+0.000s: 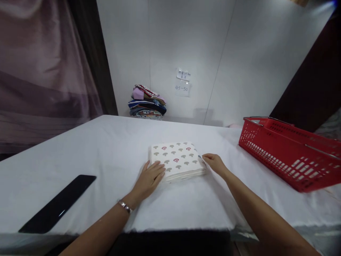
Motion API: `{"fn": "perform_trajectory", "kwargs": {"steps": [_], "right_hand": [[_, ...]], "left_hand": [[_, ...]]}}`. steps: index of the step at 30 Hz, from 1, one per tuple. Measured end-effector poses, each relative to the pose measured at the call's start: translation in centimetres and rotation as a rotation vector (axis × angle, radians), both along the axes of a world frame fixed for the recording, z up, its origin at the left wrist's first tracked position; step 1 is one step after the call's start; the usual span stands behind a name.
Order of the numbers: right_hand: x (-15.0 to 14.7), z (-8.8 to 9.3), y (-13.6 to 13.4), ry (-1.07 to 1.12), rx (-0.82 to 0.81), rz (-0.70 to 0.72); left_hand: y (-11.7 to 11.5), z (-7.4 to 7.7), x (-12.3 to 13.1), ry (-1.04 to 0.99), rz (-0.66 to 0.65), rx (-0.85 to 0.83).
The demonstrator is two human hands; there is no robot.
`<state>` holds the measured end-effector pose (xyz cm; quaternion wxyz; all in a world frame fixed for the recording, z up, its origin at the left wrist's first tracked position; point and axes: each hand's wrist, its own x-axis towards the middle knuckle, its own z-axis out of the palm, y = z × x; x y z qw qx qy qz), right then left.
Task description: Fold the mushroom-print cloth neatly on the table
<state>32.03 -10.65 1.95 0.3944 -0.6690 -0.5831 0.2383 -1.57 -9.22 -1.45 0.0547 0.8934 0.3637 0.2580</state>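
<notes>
Apparently folded, with the edges in hand

Mostly, the folding looks done; the printed cloth (183, 156) lies as a compact, layered rectangle near the middle of the white-covered worktop (112, 149), its mushroom pattern uppermost; the left hand (149, 177) rests flat on its near left corner, fingers extended and gripping nothing; the right hand (213, 163) is at the right edge, fingertips drawn together, though whether they pinch the fabric I cannot tell

What seems left is small, judging by the shape: perhaps some neatening along that right side; the layers along the near edge show as a stack, not perfectly flush; the cloth has not been put away, as it lies apart from both the red basket (278, 149) on the right and the pile of folded fabrics (147, 105) by the wall; a dark flat panel (60, 202) lies well to the left
</notes>
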Motion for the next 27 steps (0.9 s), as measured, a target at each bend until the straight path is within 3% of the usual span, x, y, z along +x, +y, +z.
{"fn": "perform_trajectory", "kwargs": {"steps": [5,16,19,23,27], "right_hand": [[0.7,-0.8,-1.0,-0.03,-0.075,-0.049],[-0.2,-0.6,-2.1,0.094,-0.305,-0.028],[-0.1,-0.4,-2.3,0.124,-0.285,0.03],[0.3,-0.7,-2.7,0.147,-0.201,0.216],[0.3,-1.4,-3.0,0.071,-0.139,0.179]], "left_hand": [[-0.7,0.4,0.6,0.028,-0.134,0.133],[-0.7,0.3,1.2,0.035,-0.129,0.153],[-0.7,0.3,1.2,0.036,-0.125,0.142],[-0.7,0.2,1.2,0.037,-0.13,0.126],[-0.6,0.0,1.2,0.036,-0.127,0.115]]}}
